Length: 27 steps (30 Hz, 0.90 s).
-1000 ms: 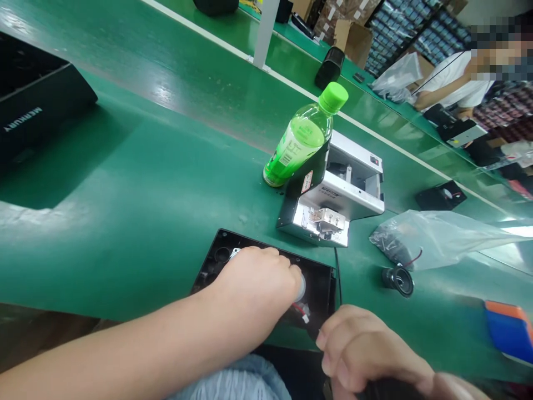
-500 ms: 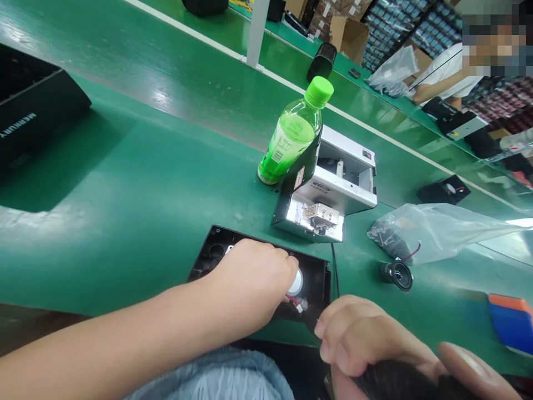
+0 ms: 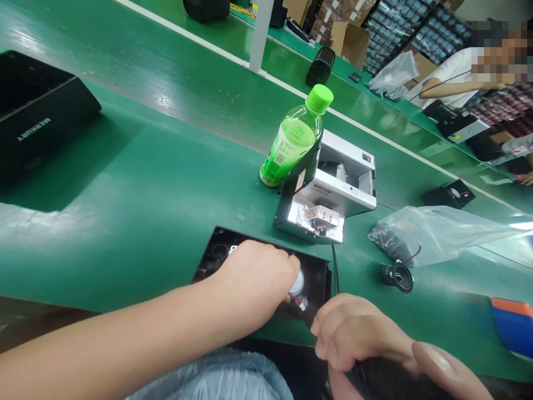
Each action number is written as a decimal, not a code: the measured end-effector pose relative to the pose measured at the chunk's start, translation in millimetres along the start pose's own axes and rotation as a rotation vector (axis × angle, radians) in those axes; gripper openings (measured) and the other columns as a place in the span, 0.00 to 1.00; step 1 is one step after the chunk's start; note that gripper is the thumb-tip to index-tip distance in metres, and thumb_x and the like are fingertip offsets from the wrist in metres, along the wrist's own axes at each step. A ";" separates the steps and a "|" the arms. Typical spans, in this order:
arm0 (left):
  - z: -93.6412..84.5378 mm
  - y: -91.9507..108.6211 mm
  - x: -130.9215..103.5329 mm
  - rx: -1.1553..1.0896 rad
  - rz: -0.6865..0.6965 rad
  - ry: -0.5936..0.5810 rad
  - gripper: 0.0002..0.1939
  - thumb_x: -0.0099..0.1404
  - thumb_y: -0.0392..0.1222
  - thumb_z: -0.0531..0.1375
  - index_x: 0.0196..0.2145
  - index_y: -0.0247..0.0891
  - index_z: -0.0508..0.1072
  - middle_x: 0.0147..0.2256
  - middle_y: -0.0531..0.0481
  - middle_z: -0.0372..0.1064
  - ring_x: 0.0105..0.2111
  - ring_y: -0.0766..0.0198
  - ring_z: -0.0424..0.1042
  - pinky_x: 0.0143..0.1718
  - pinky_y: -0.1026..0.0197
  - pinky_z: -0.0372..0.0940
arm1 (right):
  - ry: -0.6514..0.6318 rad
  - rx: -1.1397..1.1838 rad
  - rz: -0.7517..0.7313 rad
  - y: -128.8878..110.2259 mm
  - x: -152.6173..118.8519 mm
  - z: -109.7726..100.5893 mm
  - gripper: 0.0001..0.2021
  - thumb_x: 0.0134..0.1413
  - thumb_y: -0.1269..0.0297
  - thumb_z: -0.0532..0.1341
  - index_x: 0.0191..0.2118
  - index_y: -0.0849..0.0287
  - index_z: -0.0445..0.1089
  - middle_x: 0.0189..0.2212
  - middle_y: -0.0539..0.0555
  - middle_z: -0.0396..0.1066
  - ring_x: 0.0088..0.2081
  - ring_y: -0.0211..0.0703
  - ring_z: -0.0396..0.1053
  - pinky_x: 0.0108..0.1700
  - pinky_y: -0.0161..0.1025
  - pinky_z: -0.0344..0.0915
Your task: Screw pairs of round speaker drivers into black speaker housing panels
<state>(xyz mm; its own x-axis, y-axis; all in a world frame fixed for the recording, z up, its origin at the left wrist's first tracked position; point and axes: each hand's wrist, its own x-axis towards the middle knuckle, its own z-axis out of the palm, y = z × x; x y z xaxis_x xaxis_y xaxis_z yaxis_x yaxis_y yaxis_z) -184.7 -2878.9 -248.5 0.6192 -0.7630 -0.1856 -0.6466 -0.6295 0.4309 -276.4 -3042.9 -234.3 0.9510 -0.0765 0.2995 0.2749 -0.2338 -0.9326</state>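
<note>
A black plastic speaker housing (image 3: pixel 320 278) lies at the front of the green table, its inside facing up. My left hand (image 3: pixel 258 280) is closed and rests over its middle, fingers curled down beside a round white-backed speaker (image 3: pixel 297 282). What those fingers grip is hidden. Red and black wires with a white connector (image 3: pixel 300 303) lie in the housing near them. At the lower right, my right hand (image 3: pixel 362 333) is wrapped round a black electric screwdriver (image 3: pixel 387 380), whose dark front end points at the housing's near right part. Its tip is hard to make out.
Behind the housing stand a silver screw feeder (image 3: pixel 333 191) and a green-capped bottle (image 3: pixel 289 141). To the right are a loose small speaker (image 3: pixel 397 276), a plastic bag (image 3: pixel 441 233) and a blue-orange box (image 3: pixel 514 325). A black Merkury box (image 3: pixel 45 122) stands left; a person (image 3: pixel 453 75) sits across.
The view has shifted slightly. My right hand and the screwdriver have moved a little to the left, while my left hand stays over the housing.
</note>
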 end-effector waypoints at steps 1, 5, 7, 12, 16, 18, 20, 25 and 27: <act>0.8 0.3 -0.6 0.001 0.000 0.001 0.11 0.63 0.38 0.75 0.39 0.37 0.78 0.36 0.47 0.83 0.34 0.47 0.83 0.28 0.53 0.66 | 0.005 0.001 -0.001 -1.2 2.6 -0.2 0.17 0.67 0.50 0.64 0.29 0.54 0.74 0.22 0.54 0.70 0.29 0.53 0.74 0.32 0.51 0.74; 3.1 1.1 -2.5 0.009 -0.007 0.007 0.12 0.62 0.38 0.75 0.39 0.37 0.78 0.36 0.47 0.83 0.35 0.47 0.83 0.28 0.52 0.65 | 0.027 0.016 -0.013 -4.5 4.8 -1.1 0.18 0.68 0.52 0.63 0.28 0.55 0.74 0.20 0.53 0.69 0.27 0.52 0.73 0.31 0.50 0.73; 3.2 1.3 -2.8 0.013 -0.012 0.009 0.11 0.63 0.39 0.75 0.39 0.37 0.78 0.36 0.47 0.83 0.35 0.47 0.83 0.28 0.53 0.65 | 0.034 0.061 -0.049 -4.2 1.2 -0.5 0.20 0.72 0.56 0.58 0.27 0.55 0.75 0.19 0.53 0.69 0.25 0.49 0.73 0.30 0.48 0.73; 1.5 1.8 -2.4 0.024 -0.021 0.003 0.11 0.62 0.38 0.74 0.40 0.37 0.78 0.37 0.48 0.83 0.36 0.49 0.83 0.29 0.54 0.65 | -0.007 0.151 -0.037 -0.9 -6.0 -0.4 0.26 0.76 0.60 0.50 0.25 0.57 0.76 0.20 0.54 0.74 0.26 0.45 0.75 0.33 0.44 0.74; 0.3 2.2 -2.8 0.029 -0.029 0.012 0.10 0.62 0.37 0.74 0.40 0.37 0.79 0.37 0.48 0.84 0.37 0.49 0.84 0.29 0.54 0.65 | -0.015 0.165 0.006 -1.9 -5.8 -3.5 0.24 0.74 0.59 0.53 0.26 0.57 0.77 0.20 0.53 0.74 0.27 0.46 0.76 0.35 0.45 0.75; 0.3 2.4 -3.4 0.027 -0.029 0.019 0.09 0.63 0.37 0.74 0.40 0.37 0.79 0.37 0.47 0.84 0.37 0.48 0.84 0.29 0.54 0.64 | -0.015 0.165 0.034 -3.2 -5.7 -4.3 0.24 0.74 0.59 0.54 0.25 0.57 0.77 0.20 0.54 0.74 0.28 0.47 0.76 0.35 0.45 0.74; 0.7 2.5 -3.9 0.025 -0.030 0.026 0.09 0.63 0.38 0.74 0.39 0.38 0.79 0.37 0.47 0.84 0.37 0.48 0.84 0.29 0.54 0.64 | 0.002 0.160 0.052 -4.1 -5.7 -4.1 0.26 0.75 0.57 0.55 0.24 0.57 0.77 0.20 0.54 0.74 0.28 0.47 0.76 0.35 0.44 0.73; 5.2 1.5 -3.9 0.028 -0.027 0.033 0.10 0.63 0.39 0.74 0.39 0.38 0.78 0.37 0.48 0.83 0.37 0.47 0.83 0.30 0.53 0.66 | 0.037 0.145 0.097 -6.0 -4.1 -4.1 0.27 0.73 0.51 0.60 0.22 0.57 0.76 0.20 0.54 0.74 0.28 0.46 0.75 0.35 0.43 0.71; 7.8 0.7 -3.6 0.031 -0.028 0.030 0.11 0.64 0.41 0.74 0.40 0.38 0.78 0.37 0.48 0.83 0.37 0.47 0.83 0.31 0.52 0.67 | 0.039 0.147 0.117 -6.6 -4.1 -4.6 0.27 0.72 0.49 0.61 0.22 0.58 0.76 0.19 0.55 0.74 0.28 0.46 0.75 0.35 0.43 0.71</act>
<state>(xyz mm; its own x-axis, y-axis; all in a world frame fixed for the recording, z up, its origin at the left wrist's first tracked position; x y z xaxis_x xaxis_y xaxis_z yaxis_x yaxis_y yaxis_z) -190.9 -2877.6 -254.5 0.6498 -0.7407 -0.1705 -0.6422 -0.6550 0.3982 -282.9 -3045.5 -228.4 0.9723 -0.1334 0.1918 0.1828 -0.0773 -0.9801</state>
